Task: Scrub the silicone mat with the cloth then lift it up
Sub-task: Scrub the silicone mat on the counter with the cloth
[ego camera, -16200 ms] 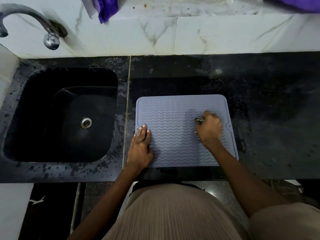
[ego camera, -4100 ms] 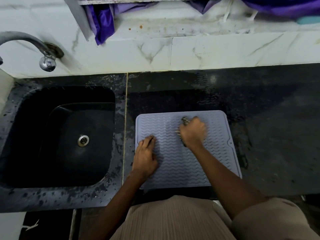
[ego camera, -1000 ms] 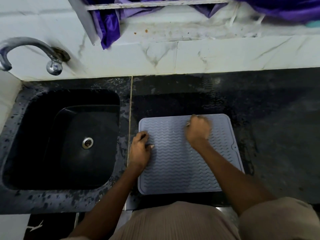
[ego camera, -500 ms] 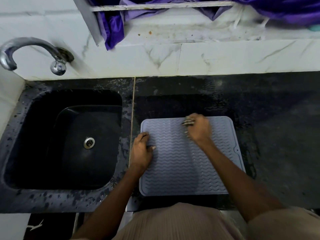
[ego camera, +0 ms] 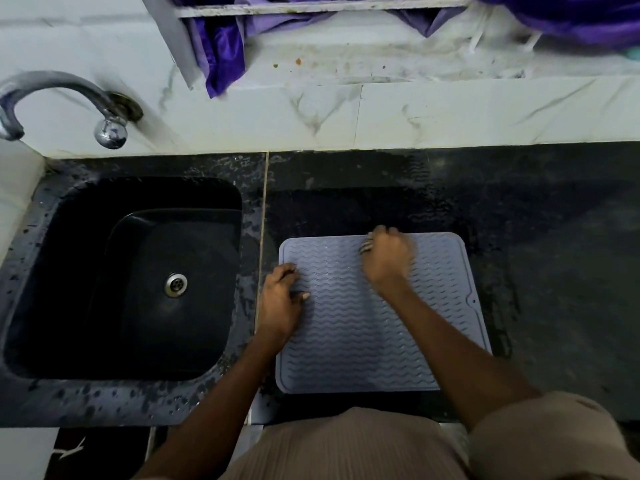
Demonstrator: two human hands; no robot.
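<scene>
The fingers [ego camera: 388,237] of the right hand [ego camera: 388,261] are curled tight around a small striped cloth [ego camera: 365,247]. Only a little bit of the cloth peeks out by the knuckles. The hand looks blurry. It presses the cloth down near the far edge of the silicone mat [ego camera: 374,327].

The left hand [ego camera: 280,303] sits on the mat's left edge. Its fingers are bent and close together, pushing down on the mat and not wrapped around anything.

The grey mat has wavy lines and lies flat on the dark, wet surface [ego camera: 554,271]. A black sink [ego camera: 124,278] is just to the left of it. A shiny tap [ego camera: 62,98] sticks out of the white wall above the sink. Purple fabric [ego camera: 221,50] hangs above.
</scene>
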